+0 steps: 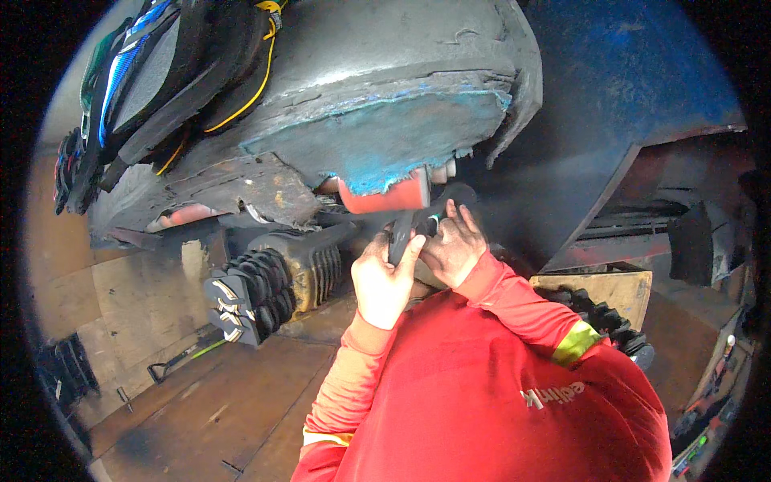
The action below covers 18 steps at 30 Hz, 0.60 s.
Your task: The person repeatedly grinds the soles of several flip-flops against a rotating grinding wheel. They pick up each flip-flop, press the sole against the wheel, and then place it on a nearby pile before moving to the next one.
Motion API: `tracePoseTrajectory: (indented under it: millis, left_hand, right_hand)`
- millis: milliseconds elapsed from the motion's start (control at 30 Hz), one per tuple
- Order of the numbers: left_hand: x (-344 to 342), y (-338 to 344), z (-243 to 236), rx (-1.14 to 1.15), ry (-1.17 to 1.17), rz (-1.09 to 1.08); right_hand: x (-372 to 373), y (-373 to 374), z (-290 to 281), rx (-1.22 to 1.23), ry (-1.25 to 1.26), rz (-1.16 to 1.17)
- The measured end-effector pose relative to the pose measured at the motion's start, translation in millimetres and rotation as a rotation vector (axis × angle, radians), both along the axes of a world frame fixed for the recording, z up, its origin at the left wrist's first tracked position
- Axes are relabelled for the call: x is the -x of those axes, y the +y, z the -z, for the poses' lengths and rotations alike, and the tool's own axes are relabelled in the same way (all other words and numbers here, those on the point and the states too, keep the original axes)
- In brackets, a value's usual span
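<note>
My left hand [384,273] grips a black, flat piece [456,194] resembling a footwear sole, thumb pointing up along its dark near end. To the right, my right hand [454,249] has bent fingers on that same piece, with a small teal patch showing beside them. The piece is held just under and beside a red roller [384,197] of a grey machine [401,40] with a ragged, dust-caked blue covering [377,132]. Whether the piece touches the roller I cannot tell.
Several straps or soles [161,72] hang at the upper left. Stacked black soles [249,301] lie left of my hands, more [582,309] beside a wooden board [610,293] at right. A dark blue panel [618,64] rises at upper right. A green-handled tool [209,347] lies lower left.
</note>
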<state>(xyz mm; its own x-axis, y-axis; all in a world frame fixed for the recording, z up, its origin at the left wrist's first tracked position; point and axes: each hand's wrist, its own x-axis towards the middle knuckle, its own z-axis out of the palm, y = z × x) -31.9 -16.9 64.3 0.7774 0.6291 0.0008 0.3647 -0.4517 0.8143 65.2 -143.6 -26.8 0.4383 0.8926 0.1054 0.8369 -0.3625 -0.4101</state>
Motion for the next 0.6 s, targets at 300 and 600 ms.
tracePoseTrajectory:
  millis: [300, 600]
  left_hand:
    - [-16, 16, 17, -0.121, 0.098, 0.097]
    - [10, 6, 20, 0.231, -0.093, -0.04]
  right_hand:
    - [7, 3, -20, 0.16, 0.498, 0.102]
    - [9, -10, -18, 0.209, 0.083, 0.011]
